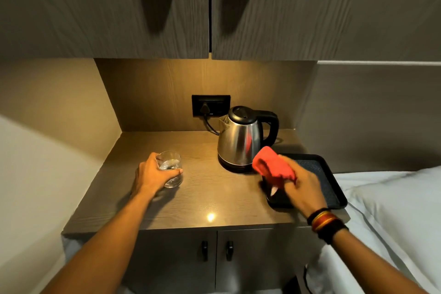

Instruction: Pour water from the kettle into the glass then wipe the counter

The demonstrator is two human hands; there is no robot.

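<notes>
A steel kettle with a black lid and handle stands upright on its base at the back of the wooden counter, its handle pointing right. A short clear glass with water in it sits on the counter's left side, and my left hand is wrapped around it. My right hand grips a red cloth, held just above the left end of the black tray, close to the kettle's base. The hand and cloth are motion-blurred.
A black tray lies on the counter's right side. A wall socket with the kettle's plug and cord sits behind. Upper cabinet doors hang overhead. White bedding borders the counter on the right; lower cabinet doors are below.
</notes>
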